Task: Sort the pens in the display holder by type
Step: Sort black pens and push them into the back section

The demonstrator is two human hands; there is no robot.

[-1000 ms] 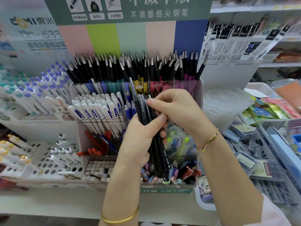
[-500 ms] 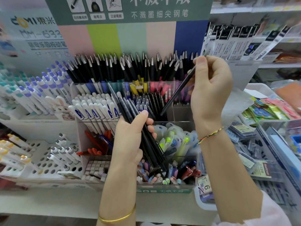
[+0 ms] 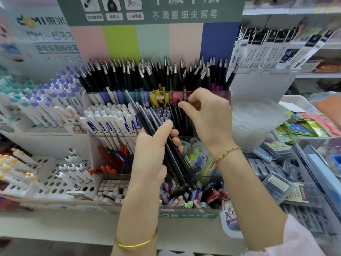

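My left hand (image 3: 149, 156) is shut on a bundle of black pens (image 3: 147, 117), held slanted in front of the clear display holder (image 3: 229, 97). My right hand (image 3: 208, 117) pinches a single black pen (image 3: 185, 93) upright over the middle compartment, where other black pens (image 3: 181, 117) stand. The holder's back row is full of black pens with silver tips (image 3: 147, 74). White pens marked with a blue letter (image 3: 110, 122) fill the left middle section. Mixed coloured pens (image 3: 193, 200) lie in the front compartment.
Purple-and-white pens (image 3: 46, 97) and a white perforated stand (image 3: 51, 174) sit to the left. Red pens (image 3: 110, 163) and small grey cubes (image 3: 112, 187) are at the lower left of the holder. A stack of clear plastic (image 3: 254, 122), packaged refills (image 3: 276, 48) and boxed goods (image 3: 276, 182) crowd the right.
My right hand pulled one black pen from the bundle, lifted it up and right, and has now come down with it to the middle compartment. My left hand has tilted the bundle left.
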